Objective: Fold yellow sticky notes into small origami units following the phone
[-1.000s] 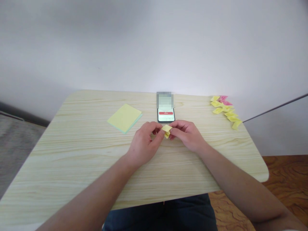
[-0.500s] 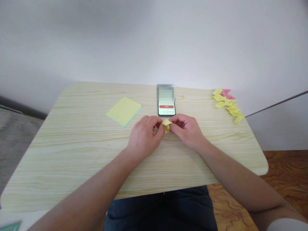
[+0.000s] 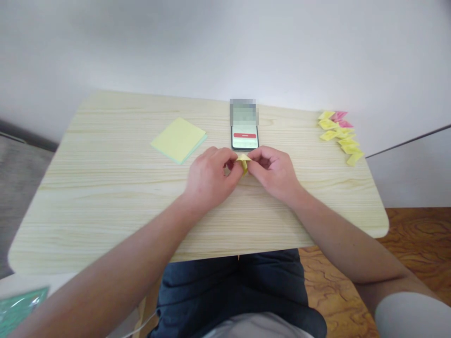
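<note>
A small folded piece of yellow paper (image 3: pixel 244 160) is held between my two hands, just in front of the phone. My left hand (image 3: pixel 212 176) pinches its left side with thumb and fingers. On the other side, my right hand (image 3: pixel 274 170) grips the right edge the same way. Part of the paper hides behind the fingertips, so its full shape does not show. The phone (image 3: pixel 244 141) lies face up beyond the hands, its screen lit with a red bar and its upper part blurred out.
A stack of square paper (image 3: pixel 179 140), yellow over light green, lies left of the phone. Several folded yellow paper pieces (image 3: pixel 350 148) and pink ones (image 3: pixel 344 124) sit at the table's far right. A green package (image 3: pixel 23 305) is at the lower left, below the wooden table (image 3: pixel 105 197).
The view has tipped downward, so the table and everything on it appear higher. Both hands keep their pinch on the yellow paper, which looks slightly more turned or flattened.
</note>
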Demonstrator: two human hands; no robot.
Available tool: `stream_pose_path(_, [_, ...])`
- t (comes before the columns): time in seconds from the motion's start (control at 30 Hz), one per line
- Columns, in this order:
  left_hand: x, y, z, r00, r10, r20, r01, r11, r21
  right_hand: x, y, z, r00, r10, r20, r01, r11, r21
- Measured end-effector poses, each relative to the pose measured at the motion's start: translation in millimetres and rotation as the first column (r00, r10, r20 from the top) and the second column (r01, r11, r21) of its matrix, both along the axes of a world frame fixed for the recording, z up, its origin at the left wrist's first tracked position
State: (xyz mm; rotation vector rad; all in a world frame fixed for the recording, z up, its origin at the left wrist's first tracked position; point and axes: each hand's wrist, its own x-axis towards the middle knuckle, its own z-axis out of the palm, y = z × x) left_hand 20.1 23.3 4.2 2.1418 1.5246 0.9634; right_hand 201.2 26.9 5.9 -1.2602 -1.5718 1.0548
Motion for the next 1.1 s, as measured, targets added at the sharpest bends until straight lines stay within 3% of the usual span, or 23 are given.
stream_pose_path(0.2, [0,3,-0.4,0.969,-0.001,0.247,0.039,0.988,-0.149,3,6,0,0.977,0.033,-0.211,-0.057,0.992,-0.11])
stream_pose_path(0.43, [1,4,5.2,0.948,0.021,0.319,0.054,0.973,-0.225,4,2,-4,0.996,0.055,-0.074,-0.055,0.998,-0.003])
stream_pose_path(0.77, [4,0,3.2,0.991,0.051,0.124,-0.039,0.995,-0.096,1,-1,-8,0.999,0.013,0.053,-0.018,0.996,0.089])
stream_pose_path(0.97, [5,-2,-1.4,1.0,0.02,0.004,-0.021,0.998,0.053,-4,-5,-3,0.998,0.0,0.056,-0.003,0.999,0.053])
stream_pose_path(1.1, [4,-2,-0.3,1.0,-0.015,0.014,0.013,0.995,0.095,-4,-5,2,0.999,0.017,0.039,-0.018,1.0,0.023])
